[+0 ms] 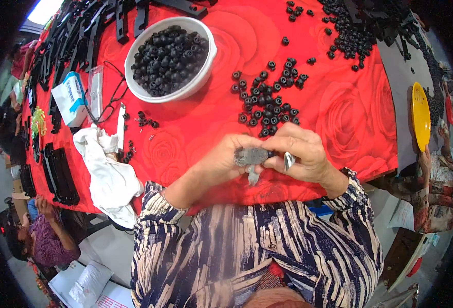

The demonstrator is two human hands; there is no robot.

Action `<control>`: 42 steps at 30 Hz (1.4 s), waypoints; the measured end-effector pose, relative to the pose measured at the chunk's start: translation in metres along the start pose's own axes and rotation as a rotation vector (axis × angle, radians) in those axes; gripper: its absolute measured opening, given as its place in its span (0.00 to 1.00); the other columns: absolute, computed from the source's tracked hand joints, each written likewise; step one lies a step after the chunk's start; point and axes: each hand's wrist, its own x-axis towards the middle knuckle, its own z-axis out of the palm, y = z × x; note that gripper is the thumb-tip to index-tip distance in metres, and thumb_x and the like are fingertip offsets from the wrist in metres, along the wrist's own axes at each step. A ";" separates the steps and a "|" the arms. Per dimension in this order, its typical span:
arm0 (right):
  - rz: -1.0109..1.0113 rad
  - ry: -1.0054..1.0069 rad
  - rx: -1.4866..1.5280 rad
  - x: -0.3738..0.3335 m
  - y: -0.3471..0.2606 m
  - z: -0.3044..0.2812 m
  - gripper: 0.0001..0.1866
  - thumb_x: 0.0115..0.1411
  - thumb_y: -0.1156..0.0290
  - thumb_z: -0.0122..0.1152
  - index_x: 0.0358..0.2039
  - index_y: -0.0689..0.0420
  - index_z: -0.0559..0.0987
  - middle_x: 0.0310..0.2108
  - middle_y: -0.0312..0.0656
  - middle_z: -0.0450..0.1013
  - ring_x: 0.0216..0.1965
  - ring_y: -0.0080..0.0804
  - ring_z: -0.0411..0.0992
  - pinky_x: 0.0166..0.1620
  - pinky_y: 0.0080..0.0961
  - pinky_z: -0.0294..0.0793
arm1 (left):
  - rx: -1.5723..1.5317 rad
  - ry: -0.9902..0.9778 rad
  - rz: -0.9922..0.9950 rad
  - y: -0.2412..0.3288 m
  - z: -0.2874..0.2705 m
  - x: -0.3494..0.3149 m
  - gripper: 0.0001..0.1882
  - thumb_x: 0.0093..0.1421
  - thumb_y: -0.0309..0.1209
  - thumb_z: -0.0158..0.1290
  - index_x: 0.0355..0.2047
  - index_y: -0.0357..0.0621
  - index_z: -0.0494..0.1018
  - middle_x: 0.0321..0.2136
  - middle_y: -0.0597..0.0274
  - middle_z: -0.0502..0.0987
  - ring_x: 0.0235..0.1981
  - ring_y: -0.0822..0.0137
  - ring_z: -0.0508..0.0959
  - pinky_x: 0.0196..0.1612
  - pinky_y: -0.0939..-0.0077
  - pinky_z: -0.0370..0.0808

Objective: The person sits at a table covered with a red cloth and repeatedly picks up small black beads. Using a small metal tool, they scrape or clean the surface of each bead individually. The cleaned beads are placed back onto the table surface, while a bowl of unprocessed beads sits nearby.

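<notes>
1. Clock centred on the two hands, low at the counter's near edge. Left hand and right hand meet, fingertips pinching a small dark piece, mostly hidden, between them.
2. Right hand also curls round a silver tool; grey wrap at the left fingers.
3. Counter: red cloth, rose pattern, edges bowed by the lens.
4. 12 o'clock: loose black round parts. 1 o'clock: a denser black heap.
5. Between 10 and 11: white bowl, filled with black round parts.
6. 10: long black strips, eyeglasses. Just past 9: blue-and-white packet.
7. 9: crumpled white cloth.
8. 8: seated person in purple; pale bag below.
9. Between 2 and 3: yellow plate, a co-worker's hand at its lower rim.
</notes>
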 end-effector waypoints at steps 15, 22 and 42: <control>-0.132 0.073 -0.171 0.000 0.001 0.002 0.17 0.42 0.75 0.69 0.35 0.63 0.78 0.23 0.42 0.70 0.20 0.33 0.70 0.22 0.26 0.68 | 0.126 0.037 0.124 -0.002 0.006 -0.001 0.09 0.59 0.24 0.52 0.40 0.36 0.75 0.24 0.68 0.75 0.24 0.80 0.73 0.26 0.85 0.71; -0.223 0.135 -0.393 -0.002 0.000 0.006 0.16 0.40 0.76 0.69 0.33 0.63 0.78 0.22 0.40 0.69 0.19 0.32 0.67 0.20 0.27 0.65 | 0.127 0.160 0.264 -0.007 0.016 -0.003 0.12 0.59 0.25 0.52 0.43 0.35 0.73 0.27 0.66 0.75 0.26 0.78 0.75 0.28 0.85 0.72; 0.362 -0.007 -0.033 0.002 -0.006 -0.009 0.09 0.56 0.76 0.54 0.37 0.64 0.72 0.26 0.43 0.67 0.25 0.33 0.68 0.29 0.26 0.65 | 0.415 0.213 0.378 -0.003 0.018 -0.005 0.11 0.61 0.22 0.48 0.43 0.33 0.72 0.32 0.63 0.72 0.25 0.76 0.75 0.27 0.84 0.72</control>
